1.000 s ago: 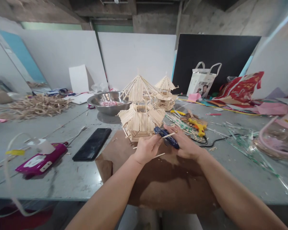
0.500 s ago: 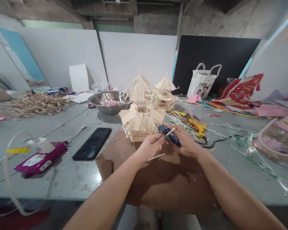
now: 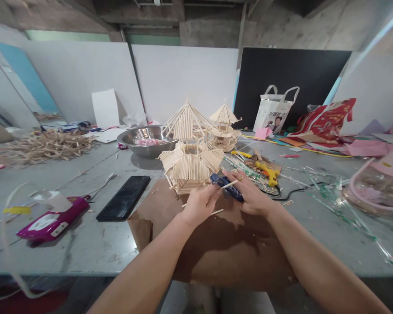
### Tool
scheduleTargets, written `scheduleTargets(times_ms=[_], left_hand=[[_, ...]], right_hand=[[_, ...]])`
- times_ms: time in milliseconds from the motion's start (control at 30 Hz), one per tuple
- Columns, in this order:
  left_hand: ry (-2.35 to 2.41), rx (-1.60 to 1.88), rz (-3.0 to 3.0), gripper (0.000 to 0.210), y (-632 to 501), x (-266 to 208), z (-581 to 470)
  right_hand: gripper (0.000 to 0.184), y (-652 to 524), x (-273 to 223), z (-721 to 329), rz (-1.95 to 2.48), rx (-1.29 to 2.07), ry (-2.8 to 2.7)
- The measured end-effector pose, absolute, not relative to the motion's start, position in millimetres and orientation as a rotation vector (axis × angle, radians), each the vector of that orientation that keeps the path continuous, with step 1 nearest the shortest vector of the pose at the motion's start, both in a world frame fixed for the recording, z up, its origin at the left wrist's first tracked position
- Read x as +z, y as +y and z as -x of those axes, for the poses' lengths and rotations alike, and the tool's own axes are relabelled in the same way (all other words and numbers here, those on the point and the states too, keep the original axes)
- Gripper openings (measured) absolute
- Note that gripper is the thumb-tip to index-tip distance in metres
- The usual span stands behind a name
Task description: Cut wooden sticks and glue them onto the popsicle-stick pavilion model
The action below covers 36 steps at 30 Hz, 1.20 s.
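My left hand (image 3: 199, 204) is closed on a thin wooden stick (image 3: 229, 184), whose free end points right across the tool. My right hand (image 3: 250, 194) wraps round dark blue-handled pliers (image 3: 227, 187); their jaws are hard to make out. Both hands meet just in front of a model pavilion (image 3: 191, 168) built of pale sticks, with a tiered, pointed roof. Below my left hand, a loose cut stick (image 3: 216, 212) lies on the brown cardboard (image 3: 229, 261).
A second stick pavilion (image 3: 224, 126) and a steel bowl (image 3: 144, 148) stand behind. Left are a phone (image 3: 123, 198), purple power strip (image 3: 54, 220) and stick pile (image 3: 49, 148). Rightward lie a yellow glue gun (image 3: 269, 173), its cable, clear glue sticks (image 3: 343, 205) and a pink-rimmed container (image 3: 376, 187).
The held stick now lies flatter across the pliers. My left hand has turned slightly, and a stick end shows at its left side. The whole view has shifted a little.
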<state>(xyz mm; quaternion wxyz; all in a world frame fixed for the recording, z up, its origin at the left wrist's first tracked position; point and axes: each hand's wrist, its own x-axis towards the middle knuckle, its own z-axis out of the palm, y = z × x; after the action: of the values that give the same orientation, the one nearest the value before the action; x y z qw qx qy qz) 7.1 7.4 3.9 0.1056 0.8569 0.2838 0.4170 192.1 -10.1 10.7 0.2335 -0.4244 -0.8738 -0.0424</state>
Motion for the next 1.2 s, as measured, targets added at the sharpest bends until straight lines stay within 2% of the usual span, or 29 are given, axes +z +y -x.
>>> scheduleTargets(times_ms=[133,467,867,1033,1200], left_hand=[[0.809,1.336,-2.585,0.025,4.7,2.6,-7.6],[1.159,1.146,-2.112,0.027,9.3,6.1,-18.0],[1.548,1.089,-2.295,0.024,0.9,9.3,-15.1],[1.241,1.157,-2.270,0.024,4.2,10.5,-12.0],[0.840,1.019,-2.117,0.022,12.8,15.1,-7.9]], right_hand=[[0.078,-11.2,12.3,-191.1,1.122,-0.192,-2.366],[0.076,-1.1,-2.8,-180.8,1.429,-0.294,-2.252],[0.077,-8.4,0.6,-171.3,1.498,-0.454,-2.103],[0.077,-7.5,1.0,-177.1,1.407,-0.395,-2.169],[0.064,-5.9,2.5,-183.2,1.343,-0.372,-2.177]])
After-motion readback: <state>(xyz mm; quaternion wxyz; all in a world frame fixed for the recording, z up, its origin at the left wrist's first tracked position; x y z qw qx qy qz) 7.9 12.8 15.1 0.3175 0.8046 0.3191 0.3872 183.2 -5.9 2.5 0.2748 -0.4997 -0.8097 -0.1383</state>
